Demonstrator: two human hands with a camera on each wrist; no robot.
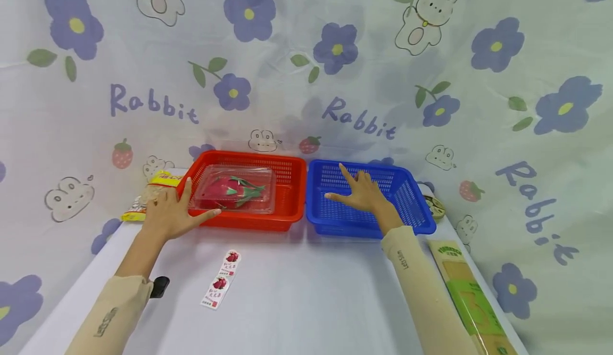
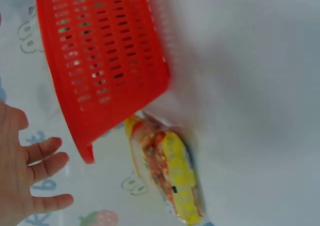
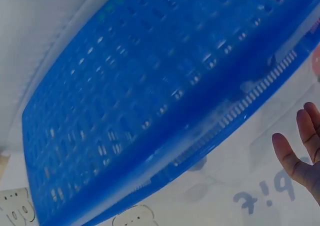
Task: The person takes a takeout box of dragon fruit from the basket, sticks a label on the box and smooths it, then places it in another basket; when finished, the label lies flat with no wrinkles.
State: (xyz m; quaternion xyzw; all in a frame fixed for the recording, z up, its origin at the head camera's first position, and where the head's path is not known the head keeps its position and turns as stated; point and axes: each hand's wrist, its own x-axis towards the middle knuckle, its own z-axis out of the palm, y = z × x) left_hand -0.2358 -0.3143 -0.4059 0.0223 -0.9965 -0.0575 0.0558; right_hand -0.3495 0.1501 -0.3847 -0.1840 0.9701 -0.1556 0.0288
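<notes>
A red plastic basket [image 1: 282,217] holds a clear plastic box [image 1: 266,176] with a dragon fruit [image 1: 227,191] inside. Over the basket's left end hovers my left hand [image 1: 167,214], fingers spread and holding nothing; the left wrist view shows those fingers [image 2: 47,166] apart from the rim. Beside the red basket stands a blue basket [image 1: 369,233], with nothing seen inside it. My right hand [image 1: 363,191] is above it, thumb and index finger stretched apart, nothing in its grasp. A strip of two dragon fruit stickers [image 1: 222,280] lies on the table in front.
Left of the red basket leans a yellow-edged food packet [image 1: 155,190]. A round tin-like item [image 1: 435,206] sits behind the blue basket's right end. A long green package [image 1: 471,296] lies along the right table edge. A rabbit-print curtain [image 1: 287,78] hangs behind the white table [image 1: 287,302].
</notes>
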